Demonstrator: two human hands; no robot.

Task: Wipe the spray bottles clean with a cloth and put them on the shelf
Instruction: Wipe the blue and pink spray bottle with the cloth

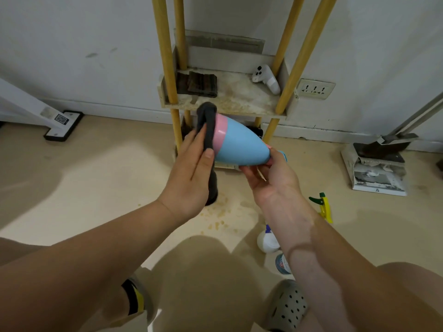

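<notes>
The person crouches before the wooden shelf (242, 105), holding a blue and pink spray bottle (242, 144) tipped on its side in the air just in front of it. The right hand (271, 178) clasps the narrow neck end. The left hand (189, 168) holds a dark grey cloth (208, 121) under its thumb, with fingers laid flat against the pink base. The step appears to be wiping that base. To do it well, the right hand should hold firm and turn the bottle while the cloth sweeps around the rim and then along the blue body. More spray bottles, one of them white (267, 242), wait on the floor to the right.
</notes>
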